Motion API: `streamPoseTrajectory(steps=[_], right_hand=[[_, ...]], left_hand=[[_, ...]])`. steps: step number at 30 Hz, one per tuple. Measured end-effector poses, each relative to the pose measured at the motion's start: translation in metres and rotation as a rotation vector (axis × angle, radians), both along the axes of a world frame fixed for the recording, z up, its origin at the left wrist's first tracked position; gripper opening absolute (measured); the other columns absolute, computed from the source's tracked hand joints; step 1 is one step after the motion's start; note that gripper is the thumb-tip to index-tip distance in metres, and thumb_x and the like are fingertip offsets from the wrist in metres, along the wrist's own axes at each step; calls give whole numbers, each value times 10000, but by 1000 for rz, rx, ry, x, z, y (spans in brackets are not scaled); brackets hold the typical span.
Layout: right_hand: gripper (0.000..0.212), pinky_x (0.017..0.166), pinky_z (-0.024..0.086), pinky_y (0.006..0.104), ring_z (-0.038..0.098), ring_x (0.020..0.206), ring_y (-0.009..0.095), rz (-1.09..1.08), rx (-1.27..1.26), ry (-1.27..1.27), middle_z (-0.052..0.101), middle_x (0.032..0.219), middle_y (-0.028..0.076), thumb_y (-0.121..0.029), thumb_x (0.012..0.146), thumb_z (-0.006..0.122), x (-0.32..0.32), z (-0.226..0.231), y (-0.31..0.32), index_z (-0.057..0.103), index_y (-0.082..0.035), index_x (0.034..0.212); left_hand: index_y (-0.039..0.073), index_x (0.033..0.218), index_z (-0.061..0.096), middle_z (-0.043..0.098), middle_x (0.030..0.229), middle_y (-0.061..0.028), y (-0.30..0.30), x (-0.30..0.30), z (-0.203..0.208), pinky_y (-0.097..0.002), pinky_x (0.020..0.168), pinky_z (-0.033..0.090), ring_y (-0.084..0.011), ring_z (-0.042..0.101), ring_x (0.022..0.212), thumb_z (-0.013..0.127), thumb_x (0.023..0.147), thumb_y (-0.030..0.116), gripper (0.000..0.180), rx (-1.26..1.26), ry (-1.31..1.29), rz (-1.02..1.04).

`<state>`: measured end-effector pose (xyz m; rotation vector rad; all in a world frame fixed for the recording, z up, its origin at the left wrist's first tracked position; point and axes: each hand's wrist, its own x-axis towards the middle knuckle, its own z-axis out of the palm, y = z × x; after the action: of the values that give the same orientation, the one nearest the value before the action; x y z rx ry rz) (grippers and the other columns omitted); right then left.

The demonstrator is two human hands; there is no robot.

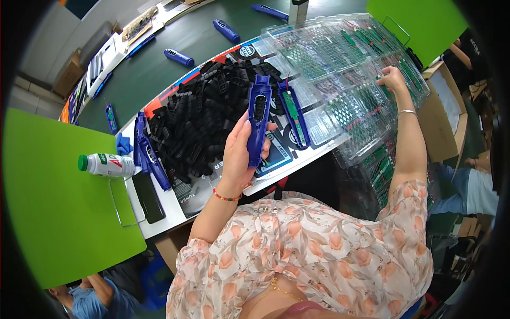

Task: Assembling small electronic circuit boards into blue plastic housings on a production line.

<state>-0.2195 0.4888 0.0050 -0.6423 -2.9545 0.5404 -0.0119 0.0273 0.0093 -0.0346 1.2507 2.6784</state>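
My left hand is wrapped round a long blue plastic housing half, held upright with its hollow side showing and a black insert in it. Out to the right, my right hand reaches over clear plastic trays of small green circuit boards. Its fingertips are pinched on the edge of a green circuit board. Just right of the left hand lies another blue housing half with a green board and a red wire inside. A heap of black plastic parts spreads behind the left hand.
More blue housings lie at the left beside a white bottle with a green cap and a dark phone. Several blue units sit on the green belt. Green panels flank me; a cardboard box stands right.
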Motion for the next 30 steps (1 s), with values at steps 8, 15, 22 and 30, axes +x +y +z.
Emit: streamPoseTrajectory(steps=[8,15,22,30], right_hand=[[252,585,469,217,649,747,78,304,-565,738,694,836,12,-123,826,745,84,108,-158,709,-86,1073],[255,505,446,181,667,736,101,619,-1258,448,682,899,50,-22,817,748,169,77,-289,657,18,1053],[226,510,445,153,659,727,59,677,-1226,330,663,856,27,-23,836,735,172,52,-321,663,15,1046],[225,483,419,148,590,641,16,671,-1216,250,649,822,5,-40,828,747,164,47,-327,676,4,1037]], left_hand=[[45,1487,322,639,1091,-170,-13,2,1,-243,559,476,-131,574,689,400,1043,277,507,1,-12,41],[78,1513,302,651,1061,-137,-23,7,3,-275,634,516,-146,619,740,396,1049,229,496,35,-72,-2],[71,1512,297,609,1184,-213,-35,13,-9,-270,637,508,-169,605,748,411,1041,260,521,22,-9,-60],[74,1512,304,609,1183,-219,-39,14,-12,-260,643,504,-152,592,734,404,1044,257,512,14,15,-73]])
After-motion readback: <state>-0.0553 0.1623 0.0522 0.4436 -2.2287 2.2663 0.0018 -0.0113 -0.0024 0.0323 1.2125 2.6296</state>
